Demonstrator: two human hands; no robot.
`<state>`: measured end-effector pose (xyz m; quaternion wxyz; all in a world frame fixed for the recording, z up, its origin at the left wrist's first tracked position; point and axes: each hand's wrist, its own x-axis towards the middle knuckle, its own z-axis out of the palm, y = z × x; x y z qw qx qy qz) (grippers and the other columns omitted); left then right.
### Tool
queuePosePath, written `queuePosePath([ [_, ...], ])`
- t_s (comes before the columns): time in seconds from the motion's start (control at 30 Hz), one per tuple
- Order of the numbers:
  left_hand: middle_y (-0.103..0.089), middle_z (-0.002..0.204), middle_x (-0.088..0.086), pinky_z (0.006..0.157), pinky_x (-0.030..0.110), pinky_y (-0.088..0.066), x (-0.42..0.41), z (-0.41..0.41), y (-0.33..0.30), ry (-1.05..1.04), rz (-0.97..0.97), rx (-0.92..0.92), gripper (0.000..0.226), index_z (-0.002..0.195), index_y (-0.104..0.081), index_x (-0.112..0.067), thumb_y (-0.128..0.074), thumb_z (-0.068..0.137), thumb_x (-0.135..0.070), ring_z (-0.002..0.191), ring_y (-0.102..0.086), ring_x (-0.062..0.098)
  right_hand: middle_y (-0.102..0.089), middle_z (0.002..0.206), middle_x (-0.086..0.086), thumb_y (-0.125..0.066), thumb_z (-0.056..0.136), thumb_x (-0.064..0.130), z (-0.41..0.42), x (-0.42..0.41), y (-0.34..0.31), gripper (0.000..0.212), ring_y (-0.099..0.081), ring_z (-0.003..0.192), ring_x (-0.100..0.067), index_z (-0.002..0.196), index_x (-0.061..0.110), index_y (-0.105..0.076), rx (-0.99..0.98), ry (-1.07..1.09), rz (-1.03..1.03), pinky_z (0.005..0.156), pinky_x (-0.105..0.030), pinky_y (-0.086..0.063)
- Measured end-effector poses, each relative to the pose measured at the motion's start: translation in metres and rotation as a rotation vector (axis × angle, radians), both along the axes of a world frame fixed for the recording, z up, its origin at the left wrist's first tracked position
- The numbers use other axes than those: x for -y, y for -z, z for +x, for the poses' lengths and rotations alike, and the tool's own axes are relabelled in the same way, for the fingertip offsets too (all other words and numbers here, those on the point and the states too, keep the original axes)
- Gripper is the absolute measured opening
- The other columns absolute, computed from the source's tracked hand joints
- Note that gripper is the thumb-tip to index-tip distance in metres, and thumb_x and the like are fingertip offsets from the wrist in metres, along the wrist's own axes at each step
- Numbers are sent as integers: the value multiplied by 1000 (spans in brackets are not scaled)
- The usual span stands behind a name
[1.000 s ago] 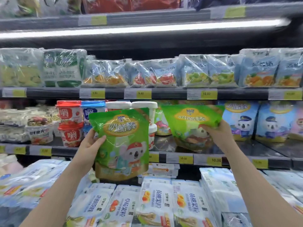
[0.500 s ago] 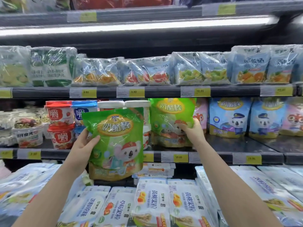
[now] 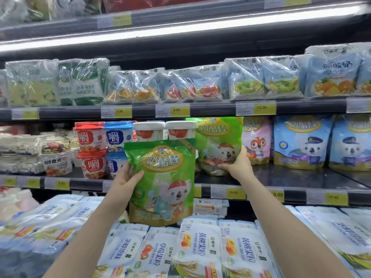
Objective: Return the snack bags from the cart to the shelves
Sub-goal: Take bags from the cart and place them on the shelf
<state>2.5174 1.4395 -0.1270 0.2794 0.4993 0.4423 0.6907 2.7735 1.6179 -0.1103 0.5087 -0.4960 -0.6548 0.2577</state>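
Observation:
A green snack bag (image 3: 161,181) with a cartoon koala hangs in front of the shelves, gripped at its left edge by my left hand (image 3: 125,178). A second green snack bag (image 3: 218,145) stands upright on the middle shelf (image 3: 291,177), next to a pink bag (image 3: 256,139). My right hand (image 3: 237,165) holds this second bag by its lower right corner. The cart is out of view.
Blue koala bags (image 3: 301,141) stand right of the pink one. Red, blue and white yogurt cups (image 3: 90,149) fill the shelf to the left. Wrapped multipacks (image 3: 192,85) line the shelf above. Flat white pouches (image 3: 198,247) lie below. Yellow price tags (image 3: 235,193) run along the shelf edges.
My right hand has carried the second green bag leftward and back onto the middle shelf and stood it upright beside the pink bag. The left hand's bag has stayed roughly where it was.

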Motion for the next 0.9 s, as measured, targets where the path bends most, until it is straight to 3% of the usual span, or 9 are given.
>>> queuePosePath([
  [0.07,-64,112,-9,80,32,-53,-1,6,2,16,-3,-12,34,108,-55,-36,-45,95,-6,98,-64,11,-28,148,-13,-84,64,29,7,6,3,112,-33,134,-31,147,17,-10,10,17,34,106,-45,-35],
  [0.17,-67,104,-10,70,23,-56,-3,21,2,49,-6,0,33,110,-54,-34,-45,94,-6,88,-68,5,-22,151,-12,-80,69,32,19,26,5,108,-25,138,-27,148,17,-7,17,16,135,109,-42,-29],
  [0.27,-67,107,-10,73,23,-56,-8,42,1,112,-2,29,34,113,-53,-33,-45,94,-6,93,-67,7,-35,141,-7,-78,71,36,30,54,6,93,-37,128,-21,142,17,-21,-55,-19,245,102,-34,-37],
  [0.37,-68,104,-10,72,26,-57,-15,64,-4,182,10,80,34,108,-54,-34,-46,94,-5,92,-68,9,-52,124,3,-76,63,53,37,87,15,82,-54,113,-13,130,28,-36,-131,-391,61,90,-28,-47],
  [0.43,-71,101,-7,74,30,-58,-21,80,-7,210,5,111,32,112,-55,-31,-49,93,-5,90,-69,13,-61,118,1,-83,60,39,37,98,26,77,-62,107,-14,125,29,-42,-109,-592,-104,85,-34,-54],
  [0.53,-71,100,5,77,37,-58,-28,98,-12,144,-10,148,32,115,-55,-19,-60,86,-5,86,-70,19,-69,104,-4,-78,68,1,44,99,30,63,-69,90,-15,121,20,-50,-219,-576,-104,69,-29,-57],
  [0.6,-71,92,7,68,31,-59,-30,104,-14,94,-15,156,28,104,-60,-13,-66,80,0,75,-71,15,-71,101,-7,-74,70,-5,54,99,29,58,-70,87,-19,118,18,-54,-301,-571,-99,67,-31,-57],
  [0.77,-72,82,4,63,26,-56,-33,112,-12,100,-27,151,12,96,-65,-8,-63,85,-12,69,-68,13,-70,102,-13,-78,64,7,72,97,32,56,-69,88,-26,113,21,-57,-385,-583,-107,71,-42,-58],
  [0.9,-74,71,-1,53,23,-55,-29,118,-14,91,3,27,30,80,-69,-13,-47,95,-26,61,-68,12,-70,105,-11,-91,46,26,82,96,36,76,-68,94,-29,114,24,-57,-367,-586,-106,79,-48,-56],
])
